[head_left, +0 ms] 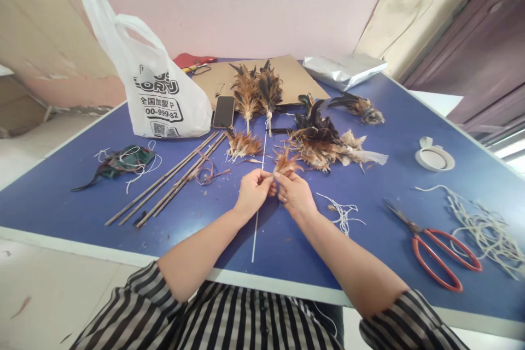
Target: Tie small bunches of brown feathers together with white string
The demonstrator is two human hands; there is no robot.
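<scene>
Over the middle of the blue table, my left hand [256,190] and my right hand [296,191] meet fingertip to fingertip. Both are closed in a pinch on the base of a small bunch of orange-brown feathers [286,163], whose tips fan out away from me. Just beyond lies a pile of loose brown feathers [243,146] and, to the right, a larger heap of black and brown feathers [315,142]. Two tied feather bundles [246,93] rest farther back. Short white strings [344,216] lie beside my right wrist.
Thin sticks [176,180] lie left of my hands. Red-handled scissors [435,246], tangled string [484,227] and a tape roll [435,157] are on the right. A white plastic bag [164,82], phone [223,112], cardboard [303,79] and silver packet [348,68] stand or lie toward the back.
</scene>
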